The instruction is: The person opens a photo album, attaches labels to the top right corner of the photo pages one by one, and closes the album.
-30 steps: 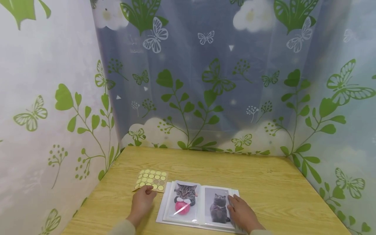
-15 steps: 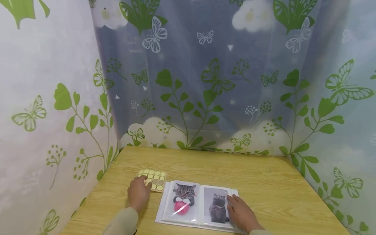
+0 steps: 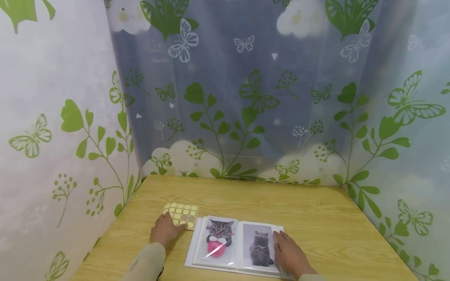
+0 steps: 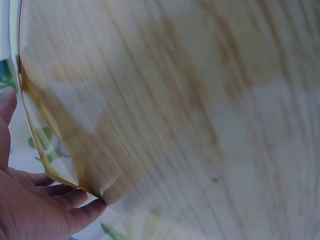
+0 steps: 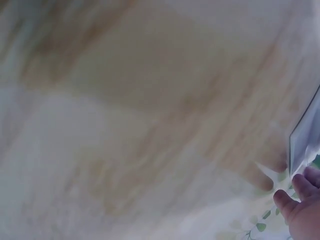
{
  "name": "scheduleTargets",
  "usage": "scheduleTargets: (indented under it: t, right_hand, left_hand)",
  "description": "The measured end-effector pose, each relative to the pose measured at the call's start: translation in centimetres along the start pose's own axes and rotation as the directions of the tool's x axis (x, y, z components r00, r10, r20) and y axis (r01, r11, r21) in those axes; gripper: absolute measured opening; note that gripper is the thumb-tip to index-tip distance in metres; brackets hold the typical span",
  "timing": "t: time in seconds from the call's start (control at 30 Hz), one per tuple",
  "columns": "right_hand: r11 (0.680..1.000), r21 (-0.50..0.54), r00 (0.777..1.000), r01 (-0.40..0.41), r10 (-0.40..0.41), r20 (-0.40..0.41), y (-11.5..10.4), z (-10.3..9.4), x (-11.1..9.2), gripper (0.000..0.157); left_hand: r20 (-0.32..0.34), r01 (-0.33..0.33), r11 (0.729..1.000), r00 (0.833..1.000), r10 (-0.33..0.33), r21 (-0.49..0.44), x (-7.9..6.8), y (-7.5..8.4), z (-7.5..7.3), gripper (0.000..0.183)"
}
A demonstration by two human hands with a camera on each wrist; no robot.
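A sheet of round yellow stickers [image 3: 184,208] lies on the table, with a few spots bare. Over its lower left part my left hand [image 3: 164,231] is spread, thumb stretched along the near edge. Fingertips touch the sheet's edge [image 4: 62,130] in the left wrist view. To the right lies an open photo album [image 3: 240,249] with a tabby cat photo [image 3: 219,234] on one page and a grey cat photo [image 3: 260,249] on the other. Fairly straight fingers of my right hand [image 3: 291,253] rest on its right edge, which the right wrist view shows beside the hand [image 5: 305,215].
The wood-patterned table [image 3: 316,218] extends behind and to the right of the album. A curtain [image 3: 225,97] printed with leaves and butterflies closes the back, with similar ones on both sides.
My left hand has moved left from the sheet's near edge onto its lower left part, and the thumb has swung out to the right. The right hand stays at the album's edge.
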State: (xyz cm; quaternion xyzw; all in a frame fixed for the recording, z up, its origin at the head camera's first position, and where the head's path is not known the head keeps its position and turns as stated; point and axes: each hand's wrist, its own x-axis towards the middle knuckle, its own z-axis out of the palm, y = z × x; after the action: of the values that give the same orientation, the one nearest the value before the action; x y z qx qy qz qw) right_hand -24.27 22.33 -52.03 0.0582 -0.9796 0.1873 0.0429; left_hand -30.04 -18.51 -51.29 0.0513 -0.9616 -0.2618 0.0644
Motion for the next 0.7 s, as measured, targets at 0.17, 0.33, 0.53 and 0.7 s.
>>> scheduleTargets:
  t: [0.17, 0.33, 0.53, 0.7]
  right_hand:
    - [0.999, -0.005, 0.999, 0.032, -0.032, -0.042, 0.04, -0.23, -0.06, 0.044]
    - [0.998, 0.000, 0.995, 0.062, -0.062, -0.072, -0.05, -0.24, -0.13, 0.043]
    - [0.997, 0.000, 0.995, 0.072, -0.072, -0.070, -0.25, -0.23, -0.18, 0.042]
    - [0.997, -0.004, 0.995, 0.074, -0.074, -0.073, -0.43, -0.38, -0.30, 0.042]
  left_hand:
    - [0.000, 0.009, 1.000, 1.000, -0.009, 0.017, 0.18, -0.21, 0.23, 0.086]
    - [-0.016, 0.006, 0.999, 1.000, -0.005, 0.049, -0.06, -0.10, 0.10, 0.078]
    - [-0.041, 0.006, 0.999, 0.999, -0.004, 0.051, -0.35, 0.05, -0.23, 0.071]
    - [-0.083, -0.002, 1.000, 0.997, 0.002, -0.002, -0.43, -0.03, -0.57, 0.064]
